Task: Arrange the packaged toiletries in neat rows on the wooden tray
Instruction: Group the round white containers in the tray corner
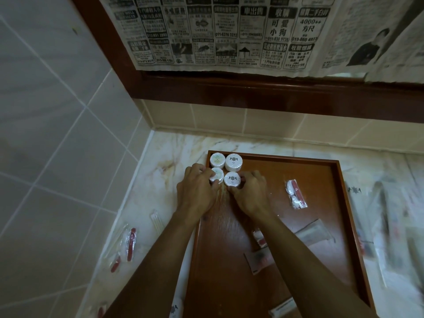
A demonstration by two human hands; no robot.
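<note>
On the counter, far left: lay a clear packet with red bits (128, 244), off the tray, near the tiled wall (46, 111).
Beside it: lay thin white sticks in a clear wrap (156, 222), also off the tray.
Counter: was pale marble (165, 157) under everything.
Left hand: reached to the tray's far left corner (195, 191), fingers curled round the near-left round white soap (216, 175).
Far-left round soap: sat in the very corner (217, 159), touching the soap held by the left hand.
Far-right round soap: sat just beside it (233, 162), looked a bit bigger.
Near-right round soap: sat just below that one (232, 179), making a square of four, all close together.
Right hand: rested on the tray (251, 191), fingers and thumb pinching the near-right round soap.
Wooden tray: was brown with a raised rim (339, 171), flat on the counter.
Middle of tray: lay a long flat wrapped packet (314, 232) and a small brown sachet (257, 260), partly hidden by the right arm.
Right side of tray: lay a small clear packet with white pads and a red stick (296, 195), well apart from the soaps.
Right of the tray: lay more packets on the counter (390, 237), too blurry to tell apart.
Up on the wall: hung newspaper sheets (229, 31) over a dark wooden frame (252, 95).
</note>
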